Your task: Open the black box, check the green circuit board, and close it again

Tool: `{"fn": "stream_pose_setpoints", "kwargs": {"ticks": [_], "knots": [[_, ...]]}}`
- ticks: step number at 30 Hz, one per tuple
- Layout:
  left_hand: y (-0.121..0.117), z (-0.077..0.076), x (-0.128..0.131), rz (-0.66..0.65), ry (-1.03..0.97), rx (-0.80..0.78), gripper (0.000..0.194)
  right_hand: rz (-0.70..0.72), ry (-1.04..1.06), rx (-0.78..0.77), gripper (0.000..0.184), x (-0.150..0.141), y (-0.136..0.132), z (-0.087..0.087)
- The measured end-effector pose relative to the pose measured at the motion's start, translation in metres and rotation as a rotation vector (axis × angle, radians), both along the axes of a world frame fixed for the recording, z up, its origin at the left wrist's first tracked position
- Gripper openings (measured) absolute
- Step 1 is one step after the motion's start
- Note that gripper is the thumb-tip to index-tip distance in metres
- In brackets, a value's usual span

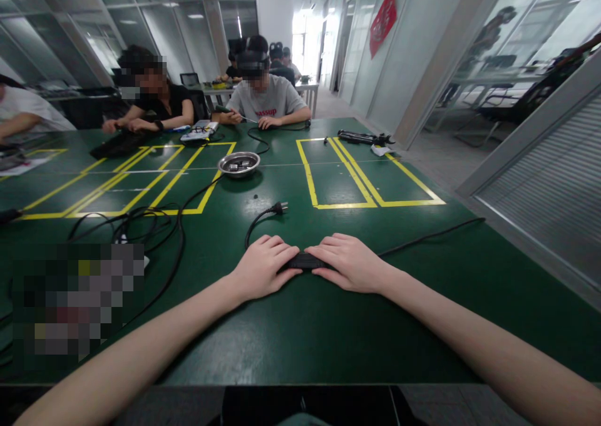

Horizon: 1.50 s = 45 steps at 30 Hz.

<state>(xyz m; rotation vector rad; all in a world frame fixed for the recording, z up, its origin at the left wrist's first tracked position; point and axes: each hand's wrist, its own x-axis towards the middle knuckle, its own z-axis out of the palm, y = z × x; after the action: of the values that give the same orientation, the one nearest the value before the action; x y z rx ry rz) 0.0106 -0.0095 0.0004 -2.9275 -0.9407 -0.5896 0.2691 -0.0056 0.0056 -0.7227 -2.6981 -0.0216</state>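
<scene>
Both of my hands grip a slim black power adapter [308,261] just above the near part of the green table [300,344]. My left hand [267,266] has its fingers over the left end and the thumb along the near side. Around the right end my right hand [348,263] closes the same way. From behind my left hand a black cord curves up to a two-pin plug [280,208] lying on the table. A thinner black cable [432,235] runs off to the right. Most of the adapter is hidden under my fingers.
A metal bowl [239,164] with small metal parts stands ahead. Tangled black cables [154,222] and a blurred-out patch lie to my left. Yellow tape [345,205] marks rectangles. A folded black tripod-like object [364,138] lies far right. Across the table a person [267,97] handles a tool.
</scene>
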Motion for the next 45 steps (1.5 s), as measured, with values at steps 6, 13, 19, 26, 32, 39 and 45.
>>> {"fn": "stream_pose_setpoints", "kwargs": {"ticks": [6, 13, 19, 26, 32, 39, 45], "knots": [[-0.004, 0.001, 0.001, -0.005, -0.062, 0.017, 0.035, 0.005, 0.076, -0.002, 0.037, -0.002, -0.002, -0.001], [-0.004, 0.001, 0.003, -0.034, -0.092, 0.065, 0.038, -0.012, 0.119, -0.006, 0.034, -0.004, -0.002, -0.002], [-0.006, 0.003, 0.003, 0.008, -0.223, -0.071, 0.042, 0.024, 0.108, 0.025, 0.029, 0.001, 0.002, 0.0], [-0.002, 0.014, 0.006, 0.085, -0.284, -0.761, 0.038, 0.132, 0.087, 0.235, 0.037, 0.003, 0.004, -0.004], [0.001, 0.01, 0.005, 0.163, -0.517, -0.817, 0.041, 0.093, 0.051, 0.04, 0.045, 0.003, 0.007, -0.001], [-0.005, 0.009, 0.006, 0.154, -0.382, -0.439, 0.03, -0.093, 0.172, -0.234, 0.032, 0.0, 0.0, -0.001], [-0.006, 0.004, 0.003, 0.119, -0.269, -0.316, 0.026, -0.113, 0.212, -0.177, 0.029, -0.004, -0.001, -0.003]]}}
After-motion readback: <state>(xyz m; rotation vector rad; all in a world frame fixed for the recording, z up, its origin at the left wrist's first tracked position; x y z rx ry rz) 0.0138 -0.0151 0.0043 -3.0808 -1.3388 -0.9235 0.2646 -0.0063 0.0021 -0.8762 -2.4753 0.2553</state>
